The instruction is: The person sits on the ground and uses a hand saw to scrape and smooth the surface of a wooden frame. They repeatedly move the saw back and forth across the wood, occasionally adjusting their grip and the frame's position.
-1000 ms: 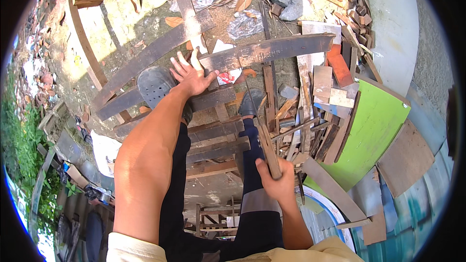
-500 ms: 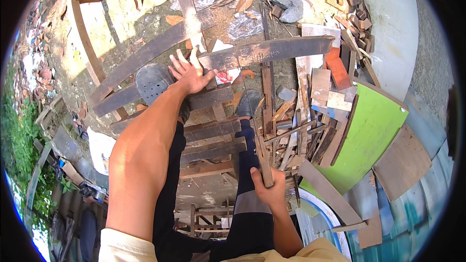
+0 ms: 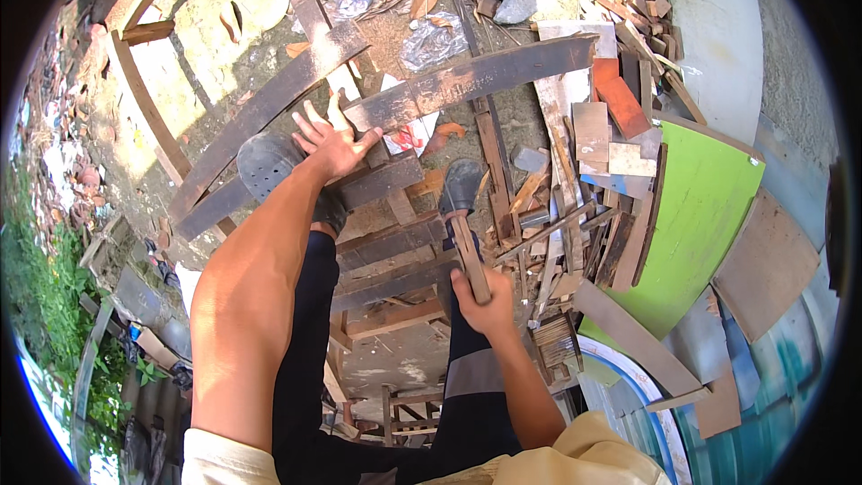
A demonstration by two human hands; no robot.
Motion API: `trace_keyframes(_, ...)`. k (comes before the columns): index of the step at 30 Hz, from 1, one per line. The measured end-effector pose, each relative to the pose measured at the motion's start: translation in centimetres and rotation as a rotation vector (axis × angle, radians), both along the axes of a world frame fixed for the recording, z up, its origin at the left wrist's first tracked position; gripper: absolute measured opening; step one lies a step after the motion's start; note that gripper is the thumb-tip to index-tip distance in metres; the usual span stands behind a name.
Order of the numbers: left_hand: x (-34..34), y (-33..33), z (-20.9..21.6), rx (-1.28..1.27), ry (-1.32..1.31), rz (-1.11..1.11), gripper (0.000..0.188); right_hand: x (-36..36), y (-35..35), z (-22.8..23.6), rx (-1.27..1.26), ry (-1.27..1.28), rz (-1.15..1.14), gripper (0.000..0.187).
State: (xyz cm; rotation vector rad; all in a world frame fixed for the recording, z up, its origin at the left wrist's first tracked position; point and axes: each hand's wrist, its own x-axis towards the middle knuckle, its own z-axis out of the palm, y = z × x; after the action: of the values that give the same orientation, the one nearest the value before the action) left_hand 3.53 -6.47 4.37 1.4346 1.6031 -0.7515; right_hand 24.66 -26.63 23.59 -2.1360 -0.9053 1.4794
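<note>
My left hand [image 3: 332, 148] lies with fingers spread at the near left end of a dark, weathered plank [image 3: 476, 74], which runs out to the right. My right hand [image 3: 485, 304] is closed round the wooden handle [image 3: 469, 256] of what looks like a saw. Its thin blade, seen edge-on, is hard to make out between handle and plank. My left foot in a grey clog [image 3: 268, 164] rests on the wooden pieces beside my left hand. My right foot in a dark clog [image 3: 461, 186] is just beyond the handle.
Another dark plank [image 3: 269, 112] slants away at the left. Short boards lie between my legs. To the right are a pile of wood scraps [image 3: 561, 216], a green panel [image 3: 700, 224] and a brown board [image 3: 765, 260]. Grey stones [image 3: 514, 2] and clear plastic [image 3: 434, 43] lie ahead.
My right hand and the saw handle have moved forward, toward the plank. My left hand stays spread by the plank's end. The whole view has shifted slightly.
</note>
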Motion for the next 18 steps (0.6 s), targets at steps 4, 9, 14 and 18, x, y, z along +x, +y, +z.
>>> trace_keyframes(4,0.8,0.1,0.8,0.022,-0.039,0.037,0.121,1.2,-3.8,5.3,-0.003,0.017,0.011,0.014)
trace_keyframes(9,1.0,0.3,0.2,0.073,-0.065,0.028,0.122,-0.3,7.7,-10.3,0.108,0.012,-0.048,0.027)
trace_keyframes(14,1.7,0.6,0.3,0.069,-0.026,0.039,0.121,-1.3,11.7,-11.7,0.076,0.052,-0.121,0.033)
trace_keyframes(18,0.0,-0.8,0.3,0.037,-0.004,0.062,0.120,-1.0,0.1,-0.5,0.085,0.027,-0.100,0.028)
